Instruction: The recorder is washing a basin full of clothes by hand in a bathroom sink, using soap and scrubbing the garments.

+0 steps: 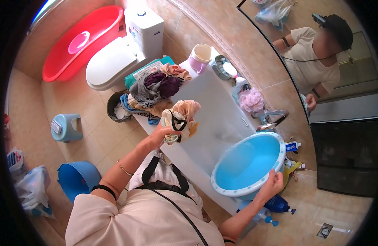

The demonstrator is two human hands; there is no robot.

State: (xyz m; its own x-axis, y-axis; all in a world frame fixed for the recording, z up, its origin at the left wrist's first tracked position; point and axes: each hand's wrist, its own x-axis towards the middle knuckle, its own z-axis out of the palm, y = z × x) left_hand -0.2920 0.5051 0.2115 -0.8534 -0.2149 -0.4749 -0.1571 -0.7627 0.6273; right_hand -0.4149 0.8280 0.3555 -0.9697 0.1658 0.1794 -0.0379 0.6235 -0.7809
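Observation:
My left hand (161, 133) is closed around a bunched-up bundle of light-coloured clothes (184, 115), cream and peach with a dark band, held up over the left edge of the white sink counter (193, 96). At the lower right, my right hand (272, 185) grips the near right rim of a round blue basin (248, 164) with a pale, dotted edge. The basin rests at the counter's near end, and no clothes show inside it. Beyond my left hand lies a heap of clothes (156, 88) in grey, purple, peach and blue, spread over the counter's far left corner.
A faucet (275, 117), pink bath puff (251, 99) and lilac mug (200, 58) line the counter's wall side. Pump bottles (279, 203) stand below the basin. Leftward are a toilet (115, 61), red tub (57, 61), blue stool (67, 130) and blue bucket (84, 174).

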